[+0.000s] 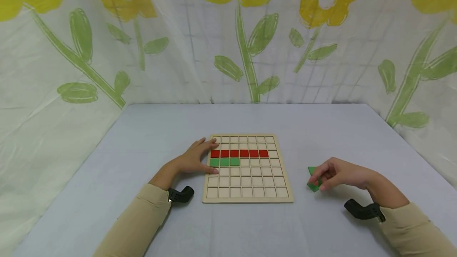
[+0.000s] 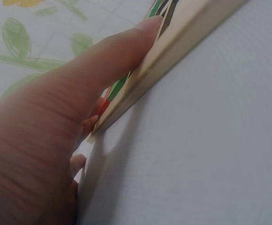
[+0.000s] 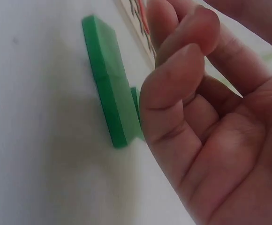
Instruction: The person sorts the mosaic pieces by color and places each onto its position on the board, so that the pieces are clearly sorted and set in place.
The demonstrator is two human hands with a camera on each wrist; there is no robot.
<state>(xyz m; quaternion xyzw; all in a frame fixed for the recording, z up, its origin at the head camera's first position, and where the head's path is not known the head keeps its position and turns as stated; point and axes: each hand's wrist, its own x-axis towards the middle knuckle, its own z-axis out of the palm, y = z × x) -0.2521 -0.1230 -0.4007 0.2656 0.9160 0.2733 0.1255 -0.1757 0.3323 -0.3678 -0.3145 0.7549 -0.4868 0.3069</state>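
A square wooden grid board [image 1: 248, 200] lies on the table. One of its rows carries several red tiles [image 1: 234, 153], and the row in front of it has three green tiles [image 1: 224, 162] at the left end. My left hand [image 1: 196, 158] rests at the board's left edge with fingers spread, the thumb over the frame in the left wrist view. To the right of the board, my right hand [image 1: 337, 173] hovers at loose green tiles [image 3: 109, 79], its fingers bent and thumb apart. The right wrist view shows these tiles beside the fingertips, partly hidden by them.
Both wrists wear a black camera mount, one by the left sleeve [image 1: 181, 194] and one by the right [image 1: 362, 209]. A pale cloth covers the table [image 1: 250, 229]. Behind it hangs a white curtain [image 1: 200, 50] printed with yellow flowers.
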